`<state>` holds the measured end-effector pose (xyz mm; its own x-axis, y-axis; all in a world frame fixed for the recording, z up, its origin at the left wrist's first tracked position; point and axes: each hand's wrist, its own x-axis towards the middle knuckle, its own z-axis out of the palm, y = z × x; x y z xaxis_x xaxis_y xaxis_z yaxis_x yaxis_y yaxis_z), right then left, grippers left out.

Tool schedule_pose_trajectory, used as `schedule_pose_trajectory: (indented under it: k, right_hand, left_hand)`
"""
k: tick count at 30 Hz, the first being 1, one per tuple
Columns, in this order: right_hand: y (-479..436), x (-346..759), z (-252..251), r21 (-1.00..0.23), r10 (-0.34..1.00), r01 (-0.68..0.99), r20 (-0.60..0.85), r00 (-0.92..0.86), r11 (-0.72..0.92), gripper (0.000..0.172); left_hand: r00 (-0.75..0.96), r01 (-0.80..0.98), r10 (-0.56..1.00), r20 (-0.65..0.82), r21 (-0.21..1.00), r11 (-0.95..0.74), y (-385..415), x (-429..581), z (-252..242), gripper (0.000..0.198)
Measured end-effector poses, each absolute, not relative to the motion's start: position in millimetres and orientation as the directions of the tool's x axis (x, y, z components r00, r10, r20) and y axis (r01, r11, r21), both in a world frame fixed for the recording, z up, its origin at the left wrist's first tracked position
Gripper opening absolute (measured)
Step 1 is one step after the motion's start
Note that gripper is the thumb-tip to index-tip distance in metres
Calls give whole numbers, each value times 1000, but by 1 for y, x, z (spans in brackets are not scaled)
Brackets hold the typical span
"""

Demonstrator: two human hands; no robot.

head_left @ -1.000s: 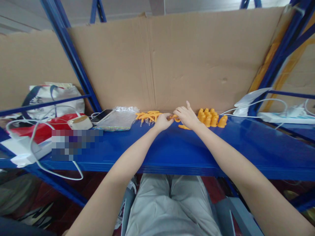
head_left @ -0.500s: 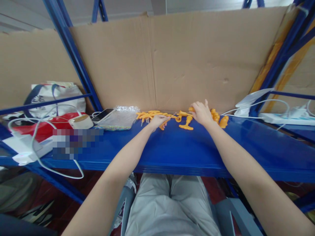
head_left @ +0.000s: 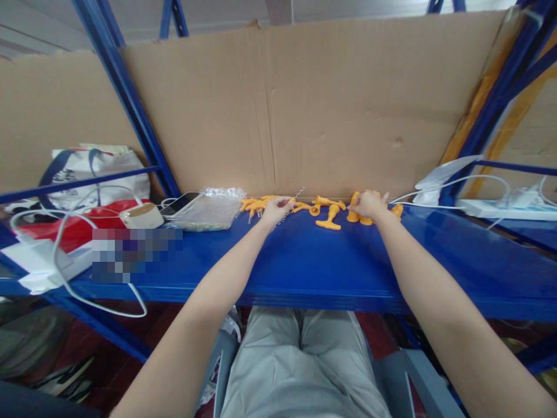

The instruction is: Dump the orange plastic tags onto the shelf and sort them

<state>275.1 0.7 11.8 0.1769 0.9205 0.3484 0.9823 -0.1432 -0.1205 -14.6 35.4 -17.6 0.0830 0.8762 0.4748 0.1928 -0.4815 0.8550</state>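
My left hand (head_left: 277, 211) is closed at the right end of a pile of orange pieces with metal spirals (head_left: 252, 205). Spiral metal ends stick out above and below its fingers, and some orange shows at the fingertips. My right hand (head_left: 369, 204) is over a group of thick orange pieces (head_left: 353, 216) at the back right; what its fingers grip, if anything, is hidden. Between the hands lie an orange T-shaped piece (head_left: 331, 217) and another orange piece with a ring end (head_left: 314, 210).
A phone (head_left: 183, 204) and a clear plastic bag (head_left: 209, 210) lie left of the pile. Farther left are a white power strip (head_left: 73, 264), cables, a red item and a cloth bag (head_left: 100, 174). Cardboard (head_left: 326, 104) stands behind the blue shelf (head_left: 322, 267).
My right hand has moved right, from beside the T-shaped piece onto the thick orange pieces. My left hand has turned slightly, and metal spirals now show around its fingers.
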Motion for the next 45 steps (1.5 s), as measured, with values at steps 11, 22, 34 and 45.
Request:
schedule_pose_trajectory:
  k: [11,22,34,45]
  right_hand:
    - [-12,268,27,-43,940,978,270,209,-205,35]
    - [10,285,11,-57,918,979,339,205,-197,25]
    - [-5,253,11,55,931,998,364,-9,-11,28]
    - [0,198,-30,-30,872,920,330,-361,392,46]
  left_hand:
    - [39,359,839,543,776,-519,38,-16,-16,19]
    - [50,305,858,511,810,-501,25,-8,-16,14]
    - [164,795,837,521,433,-425,20,-8,-23,30]
    - [282,921,930,234,204,-331,26,-11,-34,68]
